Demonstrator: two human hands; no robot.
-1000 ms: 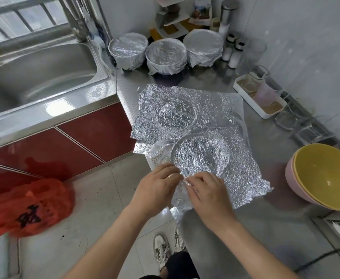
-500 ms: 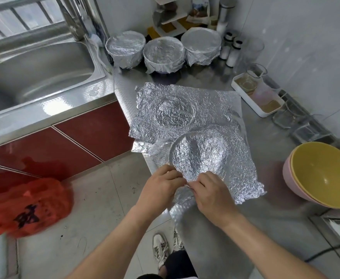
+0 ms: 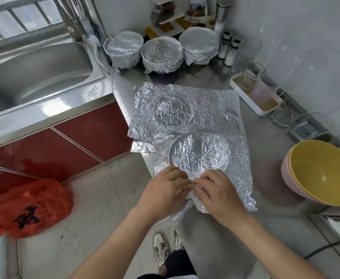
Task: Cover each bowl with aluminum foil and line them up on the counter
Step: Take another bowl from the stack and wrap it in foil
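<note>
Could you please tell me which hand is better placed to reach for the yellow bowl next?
Probably the right hand: the yellow bowl sits on the counter on that side. The left hand would have to cross over the right one and the foil sheet both pinch.

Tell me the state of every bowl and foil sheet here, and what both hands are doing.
Back left bowl, foil-covered.
Back middle bowl, foil-covered.
Back right bowl, foil-covered.
Near foil, crumpled, spread out, near edge pinched.
Far foil, crumpled, spread out, untouched.
Yellow bowl, uncovered, nested in pink bowl, also uncovered.
Left hand, pinching near foil.
Right hand, pinching near foil.
</note>
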